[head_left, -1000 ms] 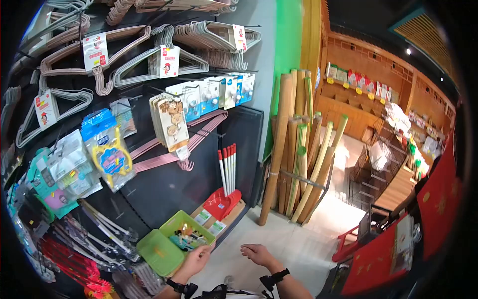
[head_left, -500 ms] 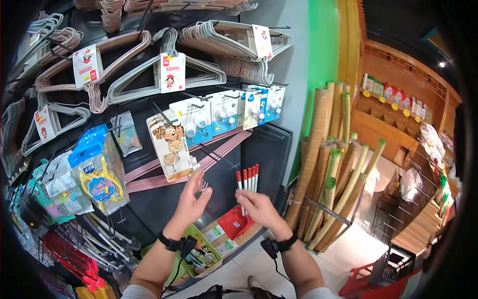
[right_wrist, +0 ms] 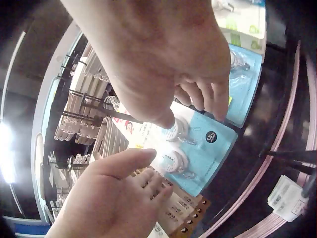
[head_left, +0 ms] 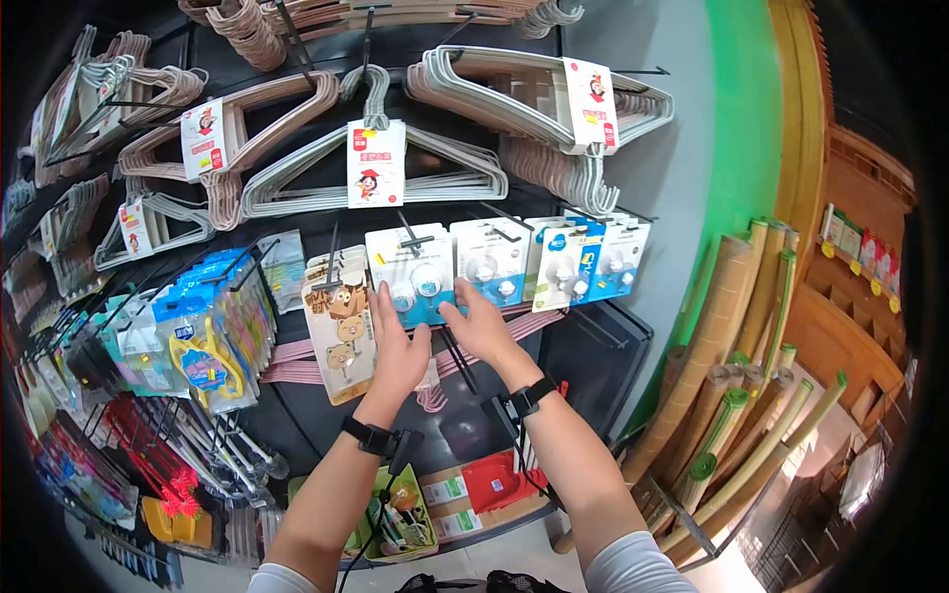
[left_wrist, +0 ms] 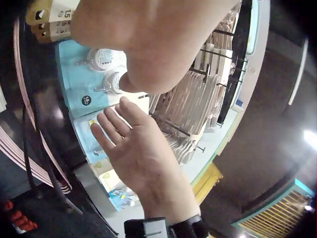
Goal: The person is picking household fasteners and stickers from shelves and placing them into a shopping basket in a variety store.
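A blue-and-white hook pack point(head_left: 410, 255) hangs on a black peg. Both hands are at its lower part, one at each side. My left hand point(head_left: 403, 354) has its fingers up along the pack's left edge, close to the brown animal-print cards point(head_left: 341, 346). My right hand point(head_left: 484, 326) is by the lower right corner, palm facing inward and fingers loosely extended. The right palm point(left_wrist: 143, 156) shows nothing held in the left wrist view. In the right wrist view the left hand point(right_wrist: 111, 196) lies beside the round hooks; whether its fingertips touch the pack is unclear.
More hook packs point(head_left: 491, 259) hang to the right. Hangers point(head_left: 450, 188) fill the pegs above, and pink hangers point(head_left: 292, 363) lie behind. Lower down are a green bin point(head_left: 420, 529) and a red dustpan point(head_left: 489, 481). Bamboo-like rolls point(head_left: 707, 356) stand at right.
Both hands have risen from near the green bin to the hanging hook pack. The view has moved closer to the rack, and the rolls now appear farther right.
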`<control>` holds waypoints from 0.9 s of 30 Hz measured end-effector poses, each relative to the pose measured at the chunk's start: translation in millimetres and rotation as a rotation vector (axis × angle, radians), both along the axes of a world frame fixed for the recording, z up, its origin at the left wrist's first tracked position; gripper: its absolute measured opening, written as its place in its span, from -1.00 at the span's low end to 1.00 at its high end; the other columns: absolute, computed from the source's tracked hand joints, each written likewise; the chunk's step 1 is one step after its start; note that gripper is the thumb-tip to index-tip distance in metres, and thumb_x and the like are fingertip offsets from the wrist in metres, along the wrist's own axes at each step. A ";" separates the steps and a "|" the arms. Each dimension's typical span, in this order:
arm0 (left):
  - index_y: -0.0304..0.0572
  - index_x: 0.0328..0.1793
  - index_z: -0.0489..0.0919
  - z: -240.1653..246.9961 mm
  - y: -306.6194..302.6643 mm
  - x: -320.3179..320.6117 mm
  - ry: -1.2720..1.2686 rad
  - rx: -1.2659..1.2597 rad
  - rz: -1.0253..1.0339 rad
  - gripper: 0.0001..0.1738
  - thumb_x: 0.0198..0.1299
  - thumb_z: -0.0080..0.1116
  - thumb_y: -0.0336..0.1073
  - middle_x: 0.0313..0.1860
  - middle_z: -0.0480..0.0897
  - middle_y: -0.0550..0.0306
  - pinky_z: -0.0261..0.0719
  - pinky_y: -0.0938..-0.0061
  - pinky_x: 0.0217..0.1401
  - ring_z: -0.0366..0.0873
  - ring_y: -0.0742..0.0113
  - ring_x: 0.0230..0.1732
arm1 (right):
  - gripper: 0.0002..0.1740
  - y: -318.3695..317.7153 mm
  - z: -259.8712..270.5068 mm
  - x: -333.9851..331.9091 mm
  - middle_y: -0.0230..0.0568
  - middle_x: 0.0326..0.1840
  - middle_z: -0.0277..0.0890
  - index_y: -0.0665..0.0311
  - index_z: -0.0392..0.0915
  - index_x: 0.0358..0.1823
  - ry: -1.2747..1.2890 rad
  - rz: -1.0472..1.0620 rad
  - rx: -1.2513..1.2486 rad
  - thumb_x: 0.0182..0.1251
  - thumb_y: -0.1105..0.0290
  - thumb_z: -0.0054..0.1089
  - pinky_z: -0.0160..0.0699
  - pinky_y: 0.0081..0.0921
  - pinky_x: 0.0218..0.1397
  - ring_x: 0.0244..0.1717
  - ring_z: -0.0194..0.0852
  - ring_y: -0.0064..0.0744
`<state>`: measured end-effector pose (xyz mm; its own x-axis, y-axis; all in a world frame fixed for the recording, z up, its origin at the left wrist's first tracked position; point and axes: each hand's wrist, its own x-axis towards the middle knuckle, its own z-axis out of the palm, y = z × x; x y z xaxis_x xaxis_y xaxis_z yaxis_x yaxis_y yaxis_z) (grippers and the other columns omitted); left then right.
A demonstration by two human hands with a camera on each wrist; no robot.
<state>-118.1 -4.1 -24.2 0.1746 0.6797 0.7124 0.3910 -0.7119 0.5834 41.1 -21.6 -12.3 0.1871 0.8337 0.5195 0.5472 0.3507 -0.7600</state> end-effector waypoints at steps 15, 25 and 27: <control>-0.46 0.53 -0.11 9.5 -36.7 10.3 -0.173 -0.015 -0.029 -0.10 0.16 0.13 -0.37 0.42 0.14 -0.44 0.05 0.13 0.50 0.11 -0.22 0.46 | -0.59 -18.1 0.9 11.0 -0.16 -0.12 0.60 0.39 0.40 0.13 0.263 0.242 0.094 0.37 0.31 0.20 0.51 -0.53 -0.08 -0.15 0.53 -0.53; -0.32 0.58 -0.15 13.8 -87.9 1.0 -0.181 -0.131 -0.173 -0.10 0.27 0.14 -0.36 0.45 0.16 -0.16 0.19 0.27 0.40 0.19 0.16 0.42 | -0.64 -67.5 11.4 19.6 -0.40 -0.19 0.54 0.40 0.36 0.22 0.373 0.367 0.171 0.47 0.39 0.03 0.34 -0.71 -0.23 -0.30 0.33 -0.76; -0.32 0.58 -0.16 23.7 -96.9 -1.8 -0.261 -0.270 -0.279 -0.10 0.27 0.14 -0.35 0.44 0.20 -0.15 0.19 0.27 0.40 0.19 0.16 0.42 | -0.65 -71.5 14.6 19.8 -0.45 -0.23 0.51 0.38 0.40 0.20 0.372 0.350 0.166 0.47 0.39 0.04 0.33 -0.73 -0.25 -0.32 0.30 -0.77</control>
